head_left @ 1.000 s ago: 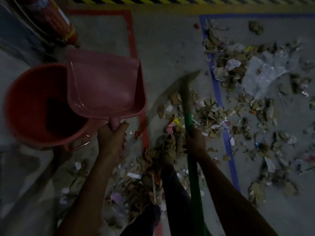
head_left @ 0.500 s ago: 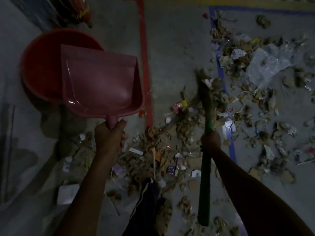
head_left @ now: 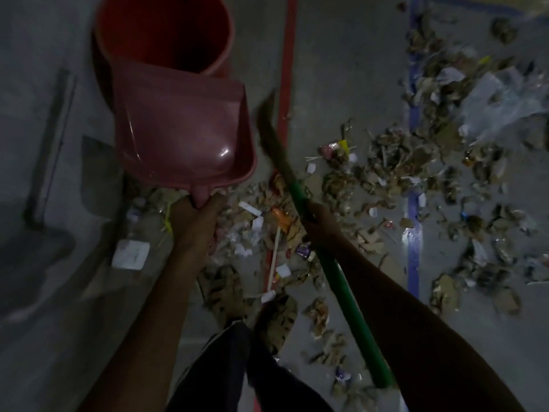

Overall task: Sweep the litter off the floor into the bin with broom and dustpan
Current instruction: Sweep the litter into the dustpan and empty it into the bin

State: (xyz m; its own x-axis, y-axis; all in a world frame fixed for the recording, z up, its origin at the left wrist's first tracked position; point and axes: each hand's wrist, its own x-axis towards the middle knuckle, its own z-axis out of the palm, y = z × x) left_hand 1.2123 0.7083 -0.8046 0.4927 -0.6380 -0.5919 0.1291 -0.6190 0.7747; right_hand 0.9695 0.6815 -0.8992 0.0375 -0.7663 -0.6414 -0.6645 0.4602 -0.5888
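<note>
I am holding the pink plastic dustpan (head_left: 181, 129) up by its short stub handle, my left hand (head_left: 193, 224) curled tight round it, its front edge reaching over the rim of the round red plastic bin (head_left: 163, 31). It looks light and stiff, so the stub seems the right place for my grip. My right hand (head_left: 319, 224) is closing round the green stick of the broom (head_left: 332, 263), its bristles blurred just above the floor. The litter (head_left: 386, 173), paper scraps, dry leaves and wrappers, is lying scattered over the grey floor (head_left: 341, 69), light and likely to scatter
</note>
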